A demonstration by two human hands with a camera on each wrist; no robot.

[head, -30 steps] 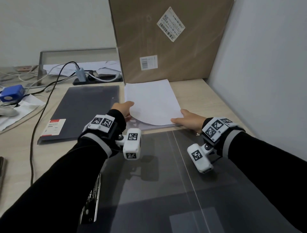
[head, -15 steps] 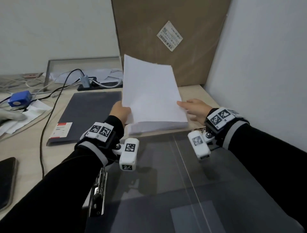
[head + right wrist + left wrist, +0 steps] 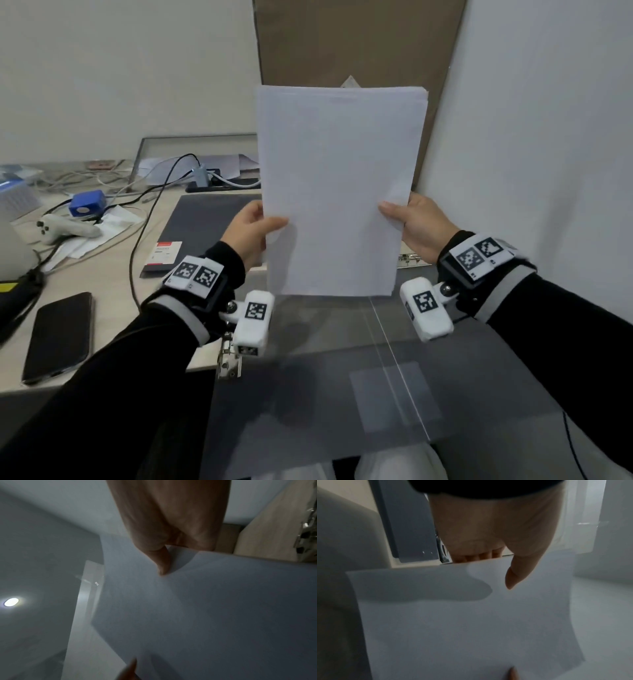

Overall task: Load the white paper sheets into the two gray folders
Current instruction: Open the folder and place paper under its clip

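The person holds a stack of white paper sheets (image 3: 337,192) upright in front of the chest, its lower edge just above the near folder. The left hand (image 3: 248,233) grips the stack's left edge, thumb on the facing side and fingers behind; the left wrist view confirms the thumb (image 3: 516,574) pressed on the sheet. The right hand (image 3: 418,222) grips the right edge in the same manner, thumb in front, as the right wrist view also shows. Both hands are closed on the paper; neither is free.

The top edge of the stack shows several sheets slightly out of line, so the pile does not look fully squared.

Two gray folders are present. One folder (image 3: 359,394) lies open on the desk directly below the hands, with a clear cover sheet over it and a metal clip (image 3: 229,359) at its left edge. No paper is seen inside it. The second folder (image 3: 205,226) lies closed on the desk (image 3: 113,284) behind the left hand, with a red and white label at its near corner. Whether it holds paper cannot be told.

Judgement: the task appears to be at an early stage. The sheets are in hand, but none can be seen loaded. Remaining work is likely to square the stack, divide it, and place and secure sheets in each folder.
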